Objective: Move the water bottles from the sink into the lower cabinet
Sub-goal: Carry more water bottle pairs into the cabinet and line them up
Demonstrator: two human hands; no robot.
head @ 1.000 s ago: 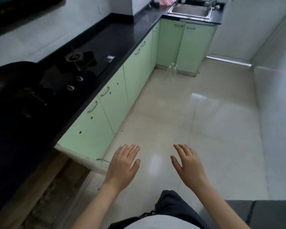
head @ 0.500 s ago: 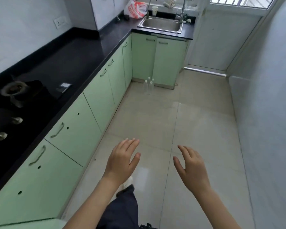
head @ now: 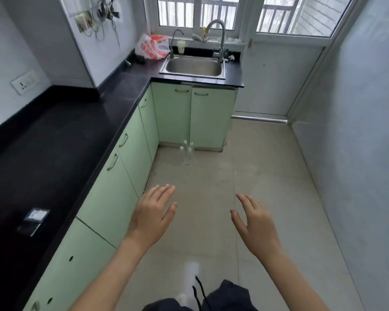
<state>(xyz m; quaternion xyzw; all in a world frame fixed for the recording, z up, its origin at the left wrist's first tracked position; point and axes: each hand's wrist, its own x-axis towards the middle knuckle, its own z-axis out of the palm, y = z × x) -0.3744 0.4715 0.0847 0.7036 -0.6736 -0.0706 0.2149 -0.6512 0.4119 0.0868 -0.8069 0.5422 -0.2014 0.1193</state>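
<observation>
Several clear water bottles with white caps stand upright together on the floor, in front of the green lower cabinet below the sink. The steel sink is set in the black counter at the far end; its visible basin holds nothing. Both cabinet doors under it are closed. My left hand and my right hand hover over the floor in the foreground with fingers spread, holding nothing, well short of the bottles.
A long black counter with green cabinet doors runs along the left. A red-and-white plastic bag and a paper cup sit beside the sink. A white wall bounds the right. A small dark device lies on the counter.
The view has advanced along the kitchen toward the sink and tilted up; the stove has dropped out of sight. The bottles and cabinet are nearer. Both hands stay open in front.
</observation>
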